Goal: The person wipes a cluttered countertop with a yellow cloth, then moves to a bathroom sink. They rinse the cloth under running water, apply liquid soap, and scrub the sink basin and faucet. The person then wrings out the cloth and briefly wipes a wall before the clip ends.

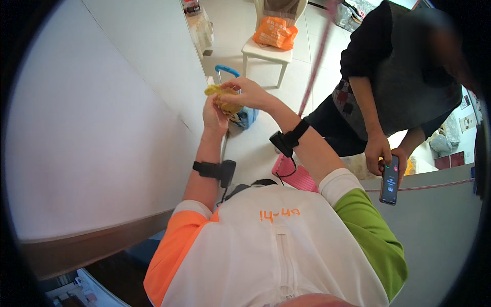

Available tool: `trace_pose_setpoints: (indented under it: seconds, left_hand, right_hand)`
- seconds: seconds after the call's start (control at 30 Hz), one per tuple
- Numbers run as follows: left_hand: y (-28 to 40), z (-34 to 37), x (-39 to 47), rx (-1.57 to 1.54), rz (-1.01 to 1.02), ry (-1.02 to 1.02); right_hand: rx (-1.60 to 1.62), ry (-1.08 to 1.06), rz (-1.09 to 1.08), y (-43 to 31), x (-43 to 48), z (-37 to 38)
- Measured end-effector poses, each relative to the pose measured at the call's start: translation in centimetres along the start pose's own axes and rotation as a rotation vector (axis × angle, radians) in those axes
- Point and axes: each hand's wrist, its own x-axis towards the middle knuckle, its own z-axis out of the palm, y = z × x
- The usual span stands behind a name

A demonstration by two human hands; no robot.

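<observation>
Both my hands are raised in front of me at upper centre, close to the white wall (115,134). Between them is a small yellow, soft-looking item (230,103), perhaps a cloth or a plush thing; its exact kind cannot be told. My left hand (215,115) grips it from below and the left. From the right, my right hand (245,92) pinches its upper side with bent fingers. Behind and below the item, partly covered by my hands, stands a light-blue wheeled case (247,118) with a blue pull handle (228,70).
A person (406,76) stands at the right, holding a phone (389,180). A cream chair (268,51) bears an orange plastic bag (275,33). A pink-and-white rope (316,69) hangs near my right forearm. A pink ridged object (295,174) lies low, beyond my chest.
</observation>
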Motion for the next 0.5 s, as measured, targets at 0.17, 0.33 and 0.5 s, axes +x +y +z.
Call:
trace_pose_setpoints:
  seconds: [0.17,0.33,0.5]
  left_hand:
    - [0.0,0.3,-0.6,0.079,-0.068,-0.113]
    - [0.0,2.7,-2.5,0.085,-0.018,-0.068]
    - [1.7,4.5,-4.9,0.100,-0.022,-0.082]
  right_hand:
    - [0.387,0.140,0.139,2.4,-3.9,0.6]
    - [0.417,0.042,0.381,-1.5,-6.1,-0.9]
    - [0.665,0.144,0.576,-3.2,-7.1,-2.6]
